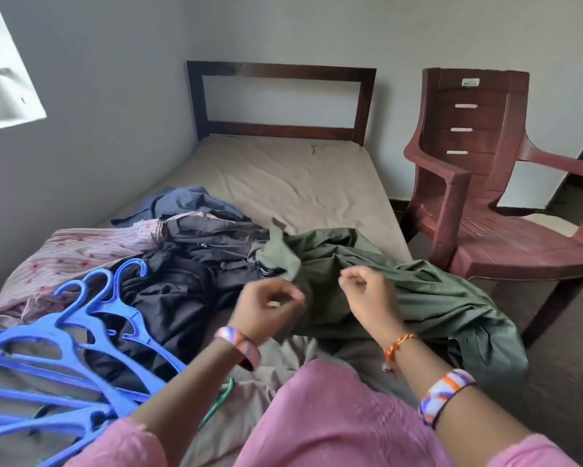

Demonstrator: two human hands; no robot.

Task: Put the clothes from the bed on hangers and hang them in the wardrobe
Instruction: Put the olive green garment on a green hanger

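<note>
A dark green shirt (428, 298) lies crumpled on the near right of the bed (283, 176). My left hand (268, 310) and my right hand (364, 289) are on its near left part, fingers curled and pinching the cloth; both are blurred. Left of it lies a pile of black garments (179, 288). A pink striped garment (74, 254) and a blue-grey striped shirt (185, 202) lie further left and behind. Several blue plastic hangers (81, 335) are stacked at the near left, partly on the black clothes. The wardrobe is out of sight.
A maroon plastic chair (485, 183) stands close to the bed's right side. The dark wooden headboard (280, 99) is at the far end against the wall. A green wire hanger (221, 401) pokes out near my left forearm. A window (3, 62) is at the upper left.
</note>
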